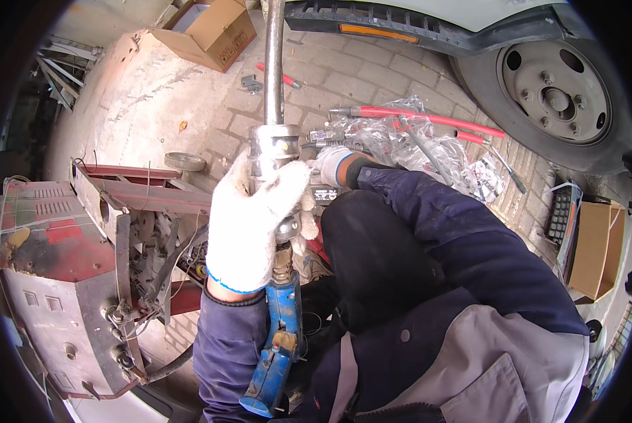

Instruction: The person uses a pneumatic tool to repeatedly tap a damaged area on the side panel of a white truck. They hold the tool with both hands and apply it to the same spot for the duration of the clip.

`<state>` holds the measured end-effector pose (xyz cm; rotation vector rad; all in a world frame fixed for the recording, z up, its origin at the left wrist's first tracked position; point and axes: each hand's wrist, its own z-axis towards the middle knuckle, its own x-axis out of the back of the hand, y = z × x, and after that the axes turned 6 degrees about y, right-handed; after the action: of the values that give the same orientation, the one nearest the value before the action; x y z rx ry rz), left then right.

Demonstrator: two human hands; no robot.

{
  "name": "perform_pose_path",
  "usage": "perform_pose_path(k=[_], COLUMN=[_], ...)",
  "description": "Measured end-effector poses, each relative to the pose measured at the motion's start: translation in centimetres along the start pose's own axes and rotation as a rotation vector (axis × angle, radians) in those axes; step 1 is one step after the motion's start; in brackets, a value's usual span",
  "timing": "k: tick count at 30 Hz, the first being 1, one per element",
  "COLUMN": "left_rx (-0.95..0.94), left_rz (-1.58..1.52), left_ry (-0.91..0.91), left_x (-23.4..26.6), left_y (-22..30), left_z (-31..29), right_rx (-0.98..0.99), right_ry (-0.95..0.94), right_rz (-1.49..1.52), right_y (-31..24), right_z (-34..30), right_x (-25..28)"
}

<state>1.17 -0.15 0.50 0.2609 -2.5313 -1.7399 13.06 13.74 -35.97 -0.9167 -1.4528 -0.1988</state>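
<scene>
Tool [283, 303], one, in left fingers [288, 187]; two cartons [224, 46].

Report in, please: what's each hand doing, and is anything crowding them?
Left hand closed around silver metal collar. Right hand beside it, grip unclear. Crumpled clear plastic close by right hand, not visibly blocking it.

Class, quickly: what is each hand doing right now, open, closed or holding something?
Left hand: closed around the metal body above the blue handle.
Right hand: beside the metal body; its grip cannot be told.
</scene>
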Motion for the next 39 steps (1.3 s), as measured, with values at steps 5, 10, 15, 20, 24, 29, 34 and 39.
perform_pose_path(k=[5,10,15,20,24,29,34,39], left_rx=[0.023,0.048,0.070,0.046,0.065,0.104,0.050,0.026], left_rz=[0.029,0.002,-0.009,-0.019,-0.044,-0.040,-0.037,-0.036], left_ry=[-0.008,-0.016,-0.023,-0.019,-0.028,-0.061,-0.079,-0.089], left_x=[0.3,0.4,0.4,0.3,0.0,-0.1,0.0,0.2], left_y=[0.4,0.5,0.5,0.2,0.4,0.6,0.3,-0.3], left_z=[0.1,0.3,0.3,0.3,0.2,-0.1,0.3,0.7], right_rx=[-0.069,-0.100,0.083,0.111,0.360,0.617,0.496,0.235], right_ry=[-0.051,0.074,-0.245,-0.070,0.452,0.518,-0.021,-0.514], right_rz=[-0.085,0.089,0.060,0.009,-0.176,-0.136,-0.308,-0.489], right_y=[1.8,6.1,8.6,8.0,6.8,6.8,7.0,9.1], right_z=[-1.2,-6.8,-13.7,-10.6,-6.1,-4.3,-6.3,-13.7], right_x=[-3.1,-7.1,-5.0,-4.3,-7.8,-9.4,-4.3,2.8])
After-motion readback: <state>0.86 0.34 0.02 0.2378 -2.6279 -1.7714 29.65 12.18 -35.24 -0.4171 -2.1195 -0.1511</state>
